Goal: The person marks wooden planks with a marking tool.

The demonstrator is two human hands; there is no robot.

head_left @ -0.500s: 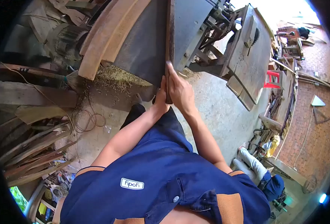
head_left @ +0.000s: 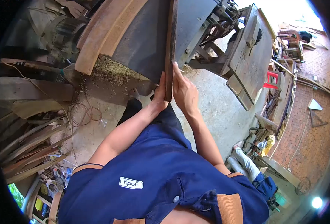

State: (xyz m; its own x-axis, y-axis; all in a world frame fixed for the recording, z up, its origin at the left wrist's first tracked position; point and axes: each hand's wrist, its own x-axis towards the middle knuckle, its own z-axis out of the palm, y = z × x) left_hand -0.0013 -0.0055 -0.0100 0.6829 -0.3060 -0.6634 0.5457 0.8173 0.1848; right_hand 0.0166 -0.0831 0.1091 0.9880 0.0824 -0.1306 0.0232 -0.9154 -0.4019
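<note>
A long dark wooden board (head_left: 170,52) stands on its narrow edge across a grey metal machine table (head_left: 140,43), its near end overhanging towards me. My left hand (head_left: 159,98) is closed on that near end from the left, with one digit up along the side and the other fingers partly hidden behind the wood. On the board's right side is my right hand (head_left: 185,93), its index finger stretched forward and the tip close to or touching the wood. The palm stays apart from the board, and the lower fingers are partly hidden.
Curved wooden pieces (head_left: 105,35) lie at the table's left, above wood shavings (head_left: 114,71). A circular saw blade (head_left: 257,38) rises from another machine table (head_left: 243,56). Timber (head_left: 30,142) is stacked at left. A person (head_left: 252,168) is low at right, near a red stool (head_left: 271,80).
My right hand has moved slightly right, loosening from the board's near end. The board now slants a little, its far part shifted right. My left hand stays on it.
</note>
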